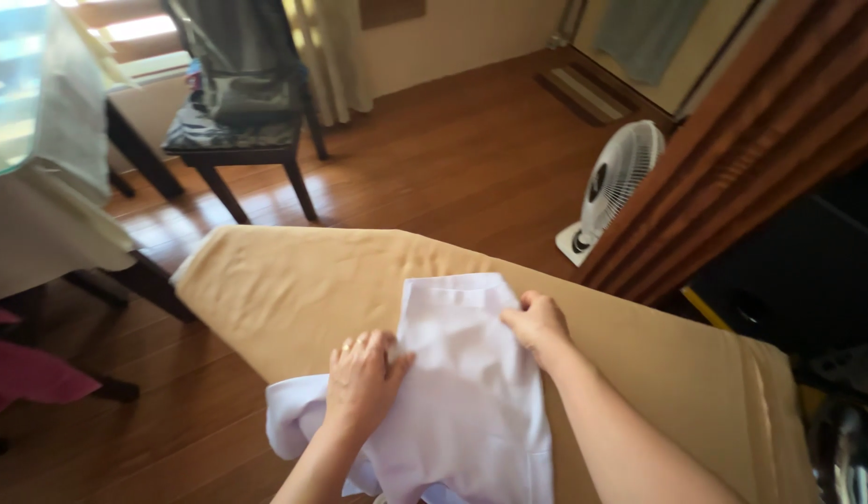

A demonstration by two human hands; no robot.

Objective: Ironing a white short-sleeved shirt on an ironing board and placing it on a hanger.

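A white garment (466, 392) is seen spread over the near part of an ironing board (294, 280) covered in tan cloth, with a fold of the fabric hanging off the board's near left edge. The garment is pressed down along its left side by the left hand (364, 378), whose fingers are laid flat and slightly curled over the cloth; a ring is worn on one finger. The right edge of the garment, near its upper corner, is pinched by the right hand (538, 322), the fingers being closed on the fabric. Both forearms are extended in from the bottom of the view.

Beyond the board, a wooden floor (452, 159) is shown. A white standing fan (613, 187) is placed on it to the right, just beside a slatted wooden partition (761, 149). To the left, a table (42, 224) draped in pale cloth is visible, and something pink (23, 373) lies at the lower left edge. Further back, a dark chair (242, 121) loaded with folded dark fabric is set near a curtain (331, 56), and a striped mat (583, 93) lies by a doorway at the far wall.
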